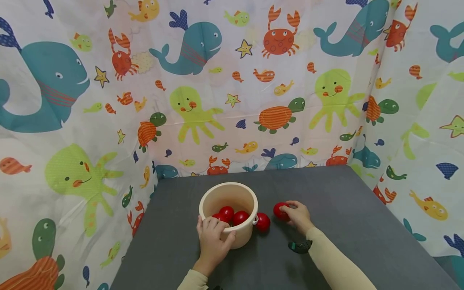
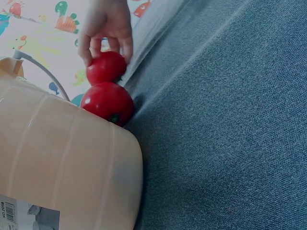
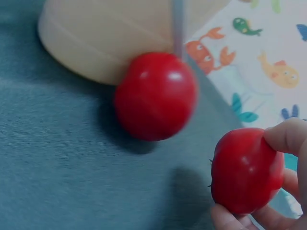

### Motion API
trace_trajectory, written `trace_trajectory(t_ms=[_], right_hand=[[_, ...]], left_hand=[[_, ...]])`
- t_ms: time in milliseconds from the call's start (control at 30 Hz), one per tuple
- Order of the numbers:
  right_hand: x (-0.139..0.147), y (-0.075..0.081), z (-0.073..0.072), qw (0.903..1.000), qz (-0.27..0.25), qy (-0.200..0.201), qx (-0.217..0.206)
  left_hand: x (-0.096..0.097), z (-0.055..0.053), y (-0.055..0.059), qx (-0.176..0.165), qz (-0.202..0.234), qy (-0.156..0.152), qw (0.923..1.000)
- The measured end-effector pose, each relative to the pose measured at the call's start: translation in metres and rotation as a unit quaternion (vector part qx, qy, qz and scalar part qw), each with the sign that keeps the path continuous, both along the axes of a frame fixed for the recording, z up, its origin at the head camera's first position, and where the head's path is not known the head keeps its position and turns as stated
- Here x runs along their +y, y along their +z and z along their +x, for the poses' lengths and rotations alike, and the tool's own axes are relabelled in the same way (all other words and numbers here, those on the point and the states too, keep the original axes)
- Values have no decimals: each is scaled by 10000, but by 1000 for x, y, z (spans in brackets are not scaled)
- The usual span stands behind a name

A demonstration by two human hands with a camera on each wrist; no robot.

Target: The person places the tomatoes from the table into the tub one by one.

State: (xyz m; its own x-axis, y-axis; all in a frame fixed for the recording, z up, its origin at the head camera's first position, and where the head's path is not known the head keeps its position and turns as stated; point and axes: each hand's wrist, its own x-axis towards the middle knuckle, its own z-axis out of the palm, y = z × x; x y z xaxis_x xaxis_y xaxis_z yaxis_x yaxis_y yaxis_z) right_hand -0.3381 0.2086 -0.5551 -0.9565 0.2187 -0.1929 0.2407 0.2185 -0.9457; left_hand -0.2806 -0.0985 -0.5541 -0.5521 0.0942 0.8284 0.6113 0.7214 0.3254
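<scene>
A cream plastic bucket [image 1: 243, 238] stands on the dark grey cloth, with several red tomatoes [image 1: 241, 218] inside it. My left hand [image 1: 213, 238] grips its near left rim, fingers over the edge and thumb along the outside. To the right, my right hand [image 1: 300, 217] holds a red tomato [image 3: 247, 170] between thumb and fingers; a shadow falls on the cloth beneath it. Another tomato [image 3: 156, 96] lies on the cloth close against the bucket's right side, between the bucket and my right hand. The left wrist view shows the bucket's outer wall [image 2: 72, 148] but not my left fingers.
The bucket's thin grey handle [image 2: 45, 72] hangs down its side. A dark band [image 1: 300, 246] sits at my right wrist. Behind and on both sides of the grey table surface [image 1: 311, 185] hangs a white curtain [image 1: 232, 133] printed with sea animals.
</scene>
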Motion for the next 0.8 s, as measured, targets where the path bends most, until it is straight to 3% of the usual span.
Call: trace_trajectory(t_ms=[300, 800], right_hand=[[21, 47, -2, 9992, 272, 154, 239], [20, 138, -7, 9967, 29, 495, 645]], left_hand=[[0, -2, -1, 68, 20, 12, 10000], [0, -2, -3, 5, -42, 64, 10000]])
